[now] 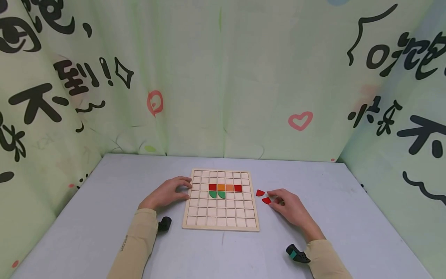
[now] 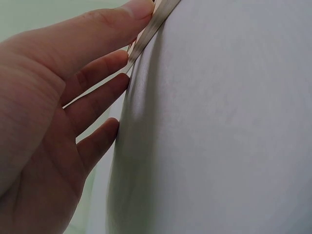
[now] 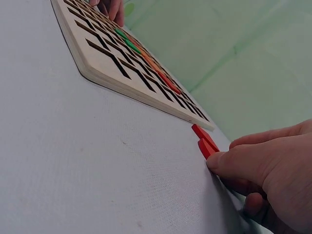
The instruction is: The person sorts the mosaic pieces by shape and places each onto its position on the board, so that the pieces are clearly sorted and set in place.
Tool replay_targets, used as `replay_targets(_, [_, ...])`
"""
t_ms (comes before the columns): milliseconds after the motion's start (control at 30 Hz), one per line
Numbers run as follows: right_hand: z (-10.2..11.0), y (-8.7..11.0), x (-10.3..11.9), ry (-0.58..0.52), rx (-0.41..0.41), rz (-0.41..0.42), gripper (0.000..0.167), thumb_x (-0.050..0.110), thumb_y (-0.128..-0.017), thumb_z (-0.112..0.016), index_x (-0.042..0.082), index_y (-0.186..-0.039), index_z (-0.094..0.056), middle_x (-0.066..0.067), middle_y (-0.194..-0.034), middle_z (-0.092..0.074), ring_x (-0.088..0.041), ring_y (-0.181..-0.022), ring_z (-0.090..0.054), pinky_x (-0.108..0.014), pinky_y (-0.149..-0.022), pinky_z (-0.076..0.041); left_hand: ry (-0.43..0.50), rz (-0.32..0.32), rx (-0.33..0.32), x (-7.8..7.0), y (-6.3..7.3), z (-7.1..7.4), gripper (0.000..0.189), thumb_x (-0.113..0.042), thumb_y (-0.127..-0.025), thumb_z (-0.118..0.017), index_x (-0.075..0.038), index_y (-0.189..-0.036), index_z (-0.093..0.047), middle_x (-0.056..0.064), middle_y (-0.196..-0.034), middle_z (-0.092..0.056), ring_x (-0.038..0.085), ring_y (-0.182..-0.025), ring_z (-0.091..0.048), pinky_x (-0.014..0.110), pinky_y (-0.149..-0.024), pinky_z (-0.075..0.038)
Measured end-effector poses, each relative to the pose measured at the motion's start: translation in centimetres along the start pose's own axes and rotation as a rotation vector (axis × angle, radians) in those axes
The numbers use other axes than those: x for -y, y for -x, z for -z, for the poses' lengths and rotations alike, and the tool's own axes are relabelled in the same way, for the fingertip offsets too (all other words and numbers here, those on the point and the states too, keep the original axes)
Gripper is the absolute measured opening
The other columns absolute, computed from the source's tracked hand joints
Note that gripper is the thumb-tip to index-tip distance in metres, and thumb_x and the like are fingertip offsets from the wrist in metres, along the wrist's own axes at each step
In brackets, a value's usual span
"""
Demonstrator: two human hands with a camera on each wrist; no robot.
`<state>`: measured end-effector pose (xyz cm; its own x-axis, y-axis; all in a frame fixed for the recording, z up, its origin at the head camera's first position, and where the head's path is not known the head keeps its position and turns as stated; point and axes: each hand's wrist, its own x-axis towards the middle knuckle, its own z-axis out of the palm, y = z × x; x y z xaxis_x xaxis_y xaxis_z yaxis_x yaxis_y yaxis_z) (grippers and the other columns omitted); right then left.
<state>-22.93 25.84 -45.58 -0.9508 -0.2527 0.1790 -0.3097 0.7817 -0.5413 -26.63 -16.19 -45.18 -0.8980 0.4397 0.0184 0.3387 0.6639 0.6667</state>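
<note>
A wooden grid board (image 1: 186, 222) lies on the table. Its cells hold red squares (image 1: 213, 187), orange squares (image 1: 221, 187) and two green quarter-circle pieces (image 1: 221, 194). My left hand (image 1: 170, 192) rests against the board's left edge, fingers and thumb extended and spread along it. To the right of the board, my right hand (image 1: 287, 205) pinches a red quarter-circle piece (image 1: 266, 200) low over the table, with the thumb at its edge. A second red quarter-circle piece (image 1: 259, 192) lies just beyond, beside the board. In the right wrist view both red pieces (image 3: 206, 147) overlap near the thumb.
The white table (image 1: 132, 186) reaches back to a pale green curtain (image 1: 223, 97), which also hangs along both sides. Black wrist cameras (image 1: 164, 224) are strapped at both sleeves (image 1: 325, 257).
</note>
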Motion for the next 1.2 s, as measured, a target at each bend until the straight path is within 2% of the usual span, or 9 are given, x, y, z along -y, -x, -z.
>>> replay_targets(300, [-0.35, 0.1, -0.22, 0.007, 0.012, 0.011, 0.029, 0.005, -0.085, -0.075, 0.008, -0.114, -0.07, -0.001, -0.101, -0.065, -0.014, -0.083, -0.056, -0.027, -0.073, -0.054, 0.004, 0.013, 0.003, 0.12, -0.1, -0.17, 0.032, -0.017, -0.087, -0.075, -0.007, -0.117, -0.068, 0.008, -0.143, -0.051, 0.031, -0.137, -0.04, 0.045, -0.113, -0.034])
replay_targets(567, [-0.43, -0.05, -0.17, -0.009, -0.041, 0.034, 0.027, 0.008, -0.083, -0.078, 0.009, -0.11, -0.071, -0.002, -0.101, -0.064, -0.013, -0.084, -0.057, -0.026, -0.073, -0.055, 0.002, 0.013, 0.002, 0.17, -0.14, -0.24, 0.032, -0.017, -0.087, -0.075, -0.007, -0.117, -0.068, 0.008, -0.143, -0.051, 0.031, -0.137, -0.04, 0.045, -0.113, -0.034])
replay_targets(800, [-0.46, 0.13, 0.01, 0.008, 0.002, 0.054, 0.027, 0.005, -0.084, -0.076, 0.007, -0.11, -0.072, -0.002, -0.1, -0.064, -0.014, -0.083, -0.057, -0.027, -0.072, -0.054, 0.002, 0.013, -0.002, 0.18, -0.1, -0.3, 0.032, -0.018, -0.086, -0.076, -0.007, -0.116, -0.068, 0.009, -0.142, -0.051, 0.032, -0.137, -0.04, 0.046, -0.113, -0.035])
replay_targets(1033, [-0.59, 0.06, 0.21, 0.03, -0.004, 0.046, 0.027, 0.006, -0.084, -0.076, 0.007, -0.111, -0.072, -0.005, -0.101, -0.063, -0.014, -0.084, -0.056, -0.026, -0.072, -0.054, -0.005, 0.008, -0.002, 0.33, -0.17, -0.36, 0.033, -0.018, -0.087, -0.075, -0.007, -0.116, -0.068, 0.009, -0.143, -0.051, 0.032, -0.137, -0.04, 0.046, -0.113, -0.034])
replay_targets(1200, [-0.67, -0.11, 0.44, 0.035, -0.001, 0.044, 0.027, 0.008, -0.086, -0.075, 0.007, -0.112, -0.072, -0.005, -0.102, -0.063, -0.015, -0.085, -0.056, -0.03, -0.074, -0.054, -0.005, 0.008, -0.004, 0.27, -0.19, -0.27, 0.033, -0.017, -0.086, -0.076, -0.007, -0.116, -0.068, 0.009, -0.142, -0.051, 0.032, -0.137, -0.04, 0.046, -0.113, -0.034])
